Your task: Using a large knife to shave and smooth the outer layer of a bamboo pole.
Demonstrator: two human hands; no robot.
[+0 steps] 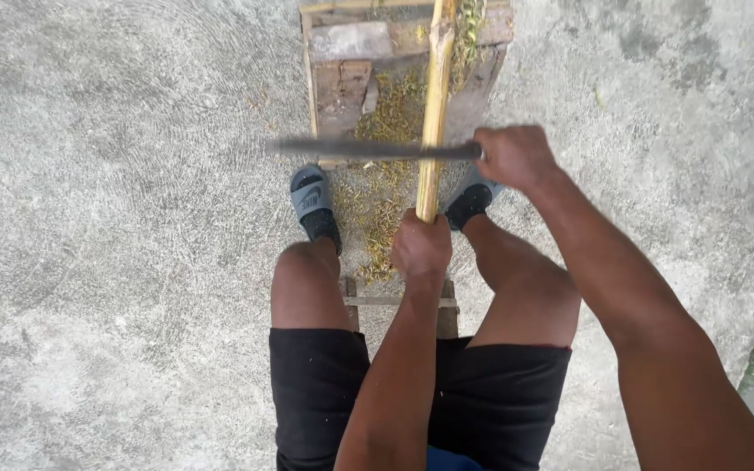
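Observation:
My left hand (421, 247) is closed around the near end of a long yellowish cane stalk (435, 96) that runs away from me over a wooden block. My right hand (514, 155) grips the handle of a long dark blade (359, 149). The blade lies crosswise against the stalk, a little above my left hand, and is blurred. Yellow-green peelings (383, 209) are scattered on the ground beneath the stalk, between my feet.
A worn wooden block or crate (342, 83) stands ahead on the concrete floor (115, 218). I sit on a low wooden stool (394, 302), knees apart, in black shorts, with grey sandals (311, 199) on my feet. A green strip edges the floor at the right.

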